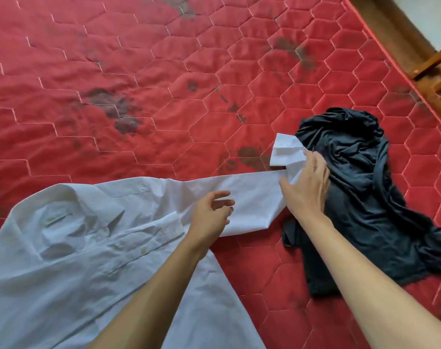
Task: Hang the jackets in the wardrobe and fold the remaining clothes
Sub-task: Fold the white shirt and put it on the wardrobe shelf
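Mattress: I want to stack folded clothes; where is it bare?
Bare: the wide stretch of mattress beyond the white shirt, left of the black garment; a smaller patch between shirt and garment, near the forearms. Crowded where the right hand grips the shirt sleeve beside the garment.

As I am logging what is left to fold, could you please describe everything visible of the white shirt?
The white shirt is thin, creased and button-front, lying front-up on the red quilted mattress, collar at the left, its hem out of frame. One sleeve stretches right, cuff bent up against the dark garment. The right hand grips the sleeve near the cuff; the left hand, open, is over the armpit.
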